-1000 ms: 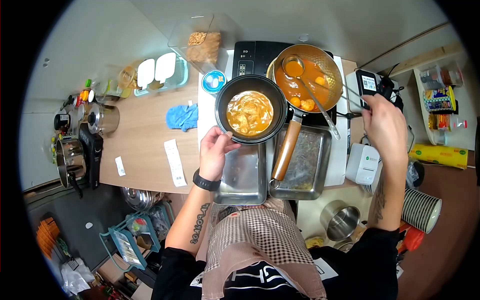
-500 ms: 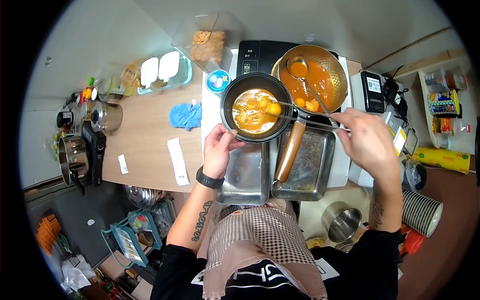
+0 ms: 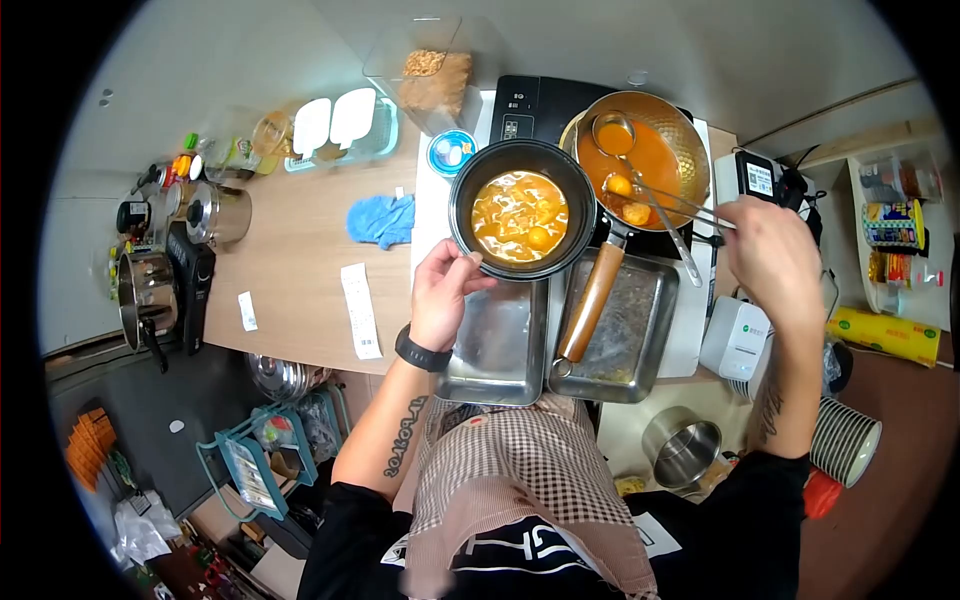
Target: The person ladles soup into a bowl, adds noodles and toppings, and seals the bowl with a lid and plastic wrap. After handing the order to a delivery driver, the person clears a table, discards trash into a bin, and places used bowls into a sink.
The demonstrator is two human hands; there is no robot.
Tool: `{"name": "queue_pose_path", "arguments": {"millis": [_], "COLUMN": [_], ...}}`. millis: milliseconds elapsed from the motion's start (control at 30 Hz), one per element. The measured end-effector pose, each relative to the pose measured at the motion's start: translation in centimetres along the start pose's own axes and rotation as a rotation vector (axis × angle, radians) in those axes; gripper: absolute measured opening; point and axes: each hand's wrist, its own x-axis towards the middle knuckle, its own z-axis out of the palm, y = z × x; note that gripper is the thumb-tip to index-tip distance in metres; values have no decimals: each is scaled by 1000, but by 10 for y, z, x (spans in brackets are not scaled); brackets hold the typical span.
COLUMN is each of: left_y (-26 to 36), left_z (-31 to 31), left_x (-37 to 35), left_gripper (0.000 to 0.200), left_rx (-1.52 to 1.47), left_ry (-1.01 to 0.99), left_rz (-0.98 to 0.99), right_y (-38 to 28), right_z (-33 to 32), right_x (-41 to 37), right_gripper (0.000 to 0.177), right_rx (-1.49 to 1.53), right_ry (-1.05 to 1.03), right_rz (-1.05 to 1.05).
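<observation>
My left hand (image 3: 447, 290) grips the near-left rim of a black bowl (image 3: 462, 205) with its thumb over the edge. Inside are an orange-yellow broth (image 3: 505, 215) and round balls, one at the lower right. In my right hand (image 3: 775, 250) is a pair of thin metal tongs (image 3: 690, 203), their tips at balls (image 3: 620, 185) in the hammered gold pan (image 3: 692, 150). A ladle (image 3: 668, 225) rests in that pan's orange soup, its handle leaning over the near rim. The pan's wooden handle (image 3: 592, 305) points toward me.
Two metal trays (image 3: 490, 345) sit at the counter's near edge. Behind the bowl is a black induction cooker (image 3: 515, 100). A blue cloth (image 3: 380, 221), a paper slip (image 3: 360, 310) and a blue-lidded tin (image 3: 452, 153) lie leftward. A white device (image 3: 737, 338) stands right.
My right hand has moved the tongs from the black bowl to the gold pan. A ball held at the bowl earlier now lies in its broth. My left hand stays on the rim.
</observation>
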Motion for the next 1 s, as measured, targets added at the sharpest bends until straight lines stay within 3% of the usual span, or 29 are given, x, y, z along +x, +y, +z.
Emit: {"name": "queue_pose_path", "arguments": {"millis": [100, 300, 500, 567, 600, 633, 733, 767, 800, 900, 1000], "left_y": [-2, 3, 2, 5, 7, 9, 16, 16, 19, 19, 13], "left_z": [-2, 4, -16, -26, -35, -45, -67, -78, -82, -112, -155], "left_x": [1, -3, -15, -25, -29, -35, -52, -58, -63, -78, -93], "left_gripper": [13, 13, 8, 7, 7, 7, 8, 8, 7, 7, 5], "left_rx": [-13, -27, -29, -113, -96, -78, -64, -64, -93, -142, -158], "left_ry": [-5, 17, 47, 86, 100, 118, 187, 202, 229, 337, 327], "left_rz": [2, 3, 5, 28, 39, 48, 71, 79, 100, 112, 143], "right_y": [-9, -37, -28, -24, -28, -31, -61, -69, -86, -124, -137], "right_z": [-36, -20, 5, 52, 65, 82, 146, 169, 172, 190, 194], "right_x": [-11, -10, -48, -84, -109, -139, -226, -257, -258, -256, -230], "right_gripper": [19, 24, 30, 28, 28, 28, 26, 26, 26, 25, 27], "right_rx": [139, 229, 597, 817, 1103, 1186, 1039, 1058, 869, 952, 679], "right_ry": [33, -48, 147, 291, 234, 220, 242, 92, 53, -7, 6], "right_rz": [31, -140, 360, 395, 517, 597, 812, 901, 780, 871, 764]}}
